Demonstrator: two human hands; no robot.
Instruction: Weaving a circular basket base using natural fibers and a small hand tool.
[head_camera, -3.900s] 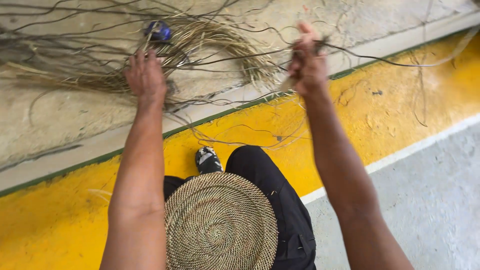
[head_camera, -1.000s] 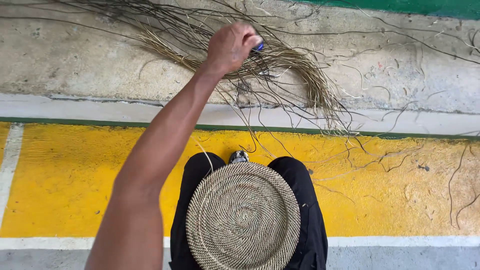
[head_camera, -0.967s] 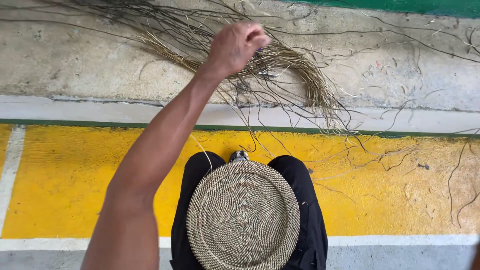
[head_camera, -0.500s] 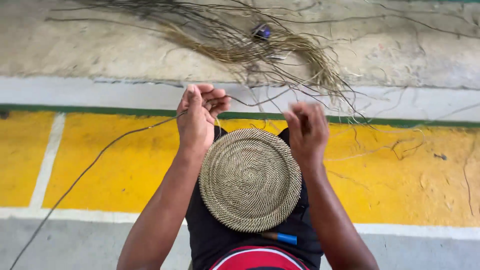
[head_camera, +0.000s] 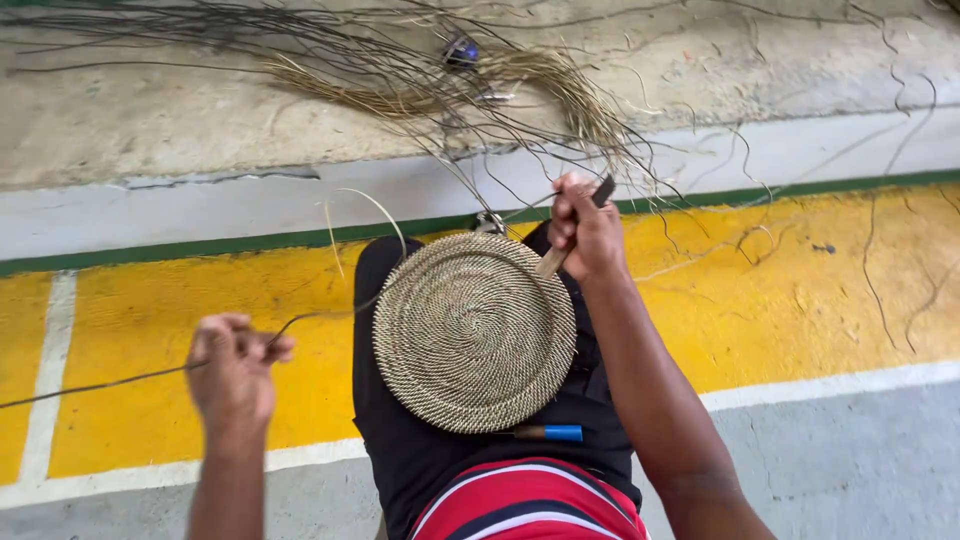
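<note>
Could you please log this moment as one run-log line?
left hand: pulling dark strand | right hand: gripping tool at woven disc rim | disc on lap

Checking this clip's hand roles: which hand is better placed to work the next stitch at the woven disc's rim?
Right. The right hand holds a tool at the woven disc's rim. The left hand is off to the side, holding a strand.

Round coiled woven disc (head_camera: 472, 335) flat on lap, tan-dark weave; dark strand (head_camera: 150, 375) pulled taut leftward; wooden-handled tool (head_camera: 570, 235) at disc's upper-right rim.
</note>
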